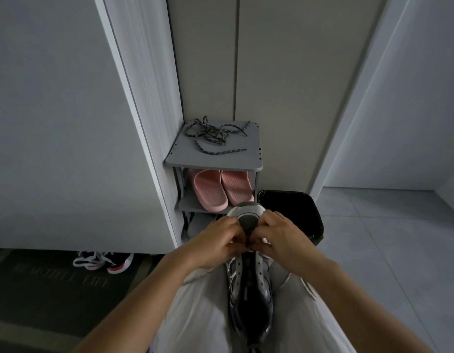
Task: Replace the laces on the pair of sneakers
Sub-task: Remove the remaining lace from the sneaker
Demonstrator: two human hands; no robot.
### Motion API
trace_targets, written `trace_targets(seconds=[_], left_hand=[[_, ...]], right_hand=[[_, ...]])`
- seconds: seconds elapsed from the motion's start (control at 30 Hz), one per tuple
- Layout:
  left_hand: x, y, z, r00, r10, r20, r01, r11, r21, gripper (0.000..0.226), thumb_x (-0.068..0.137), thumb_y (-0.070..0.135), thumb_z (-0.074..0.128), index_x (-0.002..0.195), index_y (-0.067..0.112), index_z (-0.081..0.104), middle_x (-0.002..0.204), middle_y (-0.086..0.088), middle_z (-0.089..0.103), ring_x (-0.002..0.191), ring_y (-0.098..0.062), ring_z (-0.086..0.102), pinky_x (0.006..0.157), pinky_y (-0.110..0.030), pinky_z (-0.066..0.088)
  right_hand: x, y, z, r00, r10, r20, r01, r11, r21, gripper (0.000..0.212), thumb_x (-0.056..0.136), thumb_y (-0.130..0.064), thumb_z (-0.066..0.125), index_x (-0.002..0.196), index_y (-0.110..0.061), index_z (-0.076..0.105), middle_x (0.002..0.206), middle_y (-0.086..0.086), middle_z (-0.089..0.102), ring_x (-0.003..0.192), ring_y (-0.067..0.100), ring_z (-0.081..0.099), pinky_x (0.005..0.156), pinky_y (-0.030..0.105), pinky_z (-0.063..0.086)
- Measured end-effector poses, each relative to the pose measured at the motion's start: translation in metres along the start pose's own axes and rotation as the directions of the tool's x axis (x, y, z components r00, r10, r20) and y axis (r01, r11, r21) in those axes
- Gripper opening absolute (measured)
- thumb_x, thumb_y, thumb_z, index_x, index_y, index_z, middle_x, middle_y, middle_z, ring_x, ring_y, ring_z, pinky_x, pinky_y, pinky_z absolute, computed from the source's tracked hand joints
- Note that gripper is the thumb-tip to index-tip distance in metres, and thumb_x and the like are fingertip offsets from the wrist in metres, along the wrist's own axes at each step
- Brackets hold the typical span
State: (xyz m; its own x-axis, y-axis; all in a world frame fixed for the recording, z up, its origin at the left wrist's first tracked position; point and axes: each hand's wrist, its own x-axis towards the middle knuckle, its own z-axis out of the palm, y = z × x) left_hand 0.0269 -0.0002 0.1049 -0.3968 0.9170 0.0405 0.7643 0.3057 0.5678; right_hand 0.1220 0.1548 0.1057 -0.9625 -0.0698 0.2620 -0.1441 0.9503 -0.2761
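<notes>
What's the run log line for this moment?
sneaker: between thighs, toe outward | left hand: grips forefoot | right hand: same | laces: on shoe rack

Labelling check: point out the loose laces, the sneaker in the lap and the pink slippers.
loose laces (215, 135): head view, on the tangled middle.
sneaker (248, 273): head view, on the dark tongue between the eyelet rows.
pink slippers (205, 181): head view, on the left slipper's strap.

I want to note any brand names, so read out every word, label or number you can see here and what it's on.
Floor mat: one line of pale capitals, dim and blurred; possibly "BEAUTIFUL LIFE", not certain.
Sneaker: no brand or label can be read.
Shoe rack, slippers, bin: no text visible.
</notes>
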Motion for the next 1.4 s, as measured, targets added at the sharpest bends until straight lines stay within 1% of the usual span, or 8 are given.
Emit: trace_targets(seconds=[0.27, 0.47, 0.6, 0.8, 1.0, 1.1, 1.27, 1.4], left_hand=[[-0.020, -0.015, 0.001, 0.997, -0.078, -0.024, 0.071, 0.974, -0.213, 0.004, 0.086, 0.021, 0.062, 0.087, 0.017, 0.062, 0.088, 0.013, 0.047, 0.087, 0.004, 0.045, 0.079, -0.010, 0.035], [-0.006, 0.004, 0.012, 0.998, 0.034, -0.061, -0.013, 0.947, 0.320, 0.023, 0.088, 0.033, 0.054, 0.101, 0.014, 0.058, 0.105, 0.001, 0.047, 0.106, -0.012, 0.038, 0.093, -0.026, 0.022], [-0.009, 0.000, 0.003, 0.998, 0.054, -0.028, -0.051, 0.993, 0.105, 0.024, 0.086, 0.034, 0.056, 0.093, 0.012, 0.062, 0.093, 0.007, 0.044, 0.093, -0.005, 0.037, 0.090, -0.027, 0.028], [-0.022, -0.021, -0.003, 0.998, -0.052, -0.018, 0.050, 0.992, -0.117, 0.020, 0.087, 0.035, 0.058, 0.090, 0.015, 0.062, 0.086, 0.015, 0.044, 0.087, 0.003, 0.040, 0.080, -0.018, 0.033], [-0.002, 0.012, 0.011, 0.997, 0.059, -0.042, -0.040, 0.934, 0.356, 0.029, 0.088, 0.042, 0.053, 0.098, 0.015, 0.057, 0.094, 0.007, 0.037, 0.102, -0.009, 0.035, 0.087, -0.025, 0.022], [-0.007, 0.000, 0.007, 0.997, 0.062, -0.053, -0.055, 0.990, 0.130, 0.022, 0.086, 0.035, 0.054, 0.091, 0.016, 0.064, 0.085, 0.013, 0.038, 0.091, -0.002, 0.038, 0.081, -0.023, 0.025], [-0.035, -0.030, 0.007, 0.972, -0.203, -0.117, 0.116, 0.849, -0.515, 0.025, 0.084, 0.013, 0.065, 0.070, 0.034, 0.065, 0.078, 0.008, 0.048, 0.074, -0.001, 0.050, 0.073, -0.012, 0.041], [-0.025, -0.011, 0.009, 0.984, -0.175, 0.032, 0.177, 0.978, -0.110, 0.038, 0.069, 0.060, 0.059, 0.084, 0.026, 0.062, 0.088, 0.005, 0.043, 0.088, -0.006, 0.040, 0.085, -0.024, 0.036]], right_hand=[[-0.022, 0.015, 0.010, 0.991, 0.128, 0.051, -0.137, 0.953, 0.271, 0.006, 0.087, -0.019, 0.060, 0.083, -0.014, 0.061, 0.084, -0.019, 0.039, 0.077, -0.001, 0.043, 0.075, 0.015, 0.033], [-0.010, 0.007, 0.006, 0.997, 0.028, 0.075, -0.037, 0.992, 0.122, 0.022, 0.079, -0.038, 0.059, 0.089, -0.019, 0.065, 0.091, 0.001, 0.054, 0.086, 0.016, 0.054, 0.077, 0.031, 0.039], [-0.001, 0.004, 0.002, 0.997, -0.040, 0.063, 0.042, 0.999, -0.030, 0.024, 0.086, -0.029, 0.052, 0.087, -0.009, 0.066, 0.088, 0.003, 0.055, 0.083, 0.018, 0.055, 0.083, 0.019, 0.036], [-0.025, 0.017, 0.015, 0.983, 0.176, 0.044, -0.181, 0.925, 0.334, 0.009, 0.088, -0.020, 0.058, 0.081, -0.014, 0.058, 0.084, -0.014, 0.044, 0.080, -0.002, 0.047, 0.071, 0.007, 0.036], [-0.016, 0.014, 0.017, 0.999, 0.012, -0.052, -0.008, 0.997, 0.079, 0.019, 0.077, -0.041, 0.053, 0.080, -0.023, 0.058, 0.082, -0.005, 0.051, 0.076, 0.001, 0.038, 0.069, 0.016, 0.034], [-0.011, 0.015, 0.012, 0.995, -0.025, -0.099, 0.026, 1.000, 0.007, 0.024, 0.078, -0.038, 0.049, 0.071, -0.018, 0.061, 0.076, -0.004, 0.052, 0.075, 0.008, 0.040, 0.063, 0.016, 0.036], [-0.039, 0.018, 0.023, 0.929, 0.325, -0.179, -0.185, 0.824, 0.535, 0.020, 0.081, -0.011, 0.064, 0.069, -0.024, 0.054, 0.081, -0.003, 0.051, 0.072, 0.000, 0.051, 0.065, 0.007, 0.039], [-0.041, 0.017, 0.028, 0.941, 0.324, -0.096, -0.231, 0.825, 0.516, 0.018, 0.081, -0.016, 0.068, 0.079, -0.027, 0.055, 0.092, -0.006, 0.049, 0.081, 0.002, 0.053, 0.072, 0.011, 0.042]])
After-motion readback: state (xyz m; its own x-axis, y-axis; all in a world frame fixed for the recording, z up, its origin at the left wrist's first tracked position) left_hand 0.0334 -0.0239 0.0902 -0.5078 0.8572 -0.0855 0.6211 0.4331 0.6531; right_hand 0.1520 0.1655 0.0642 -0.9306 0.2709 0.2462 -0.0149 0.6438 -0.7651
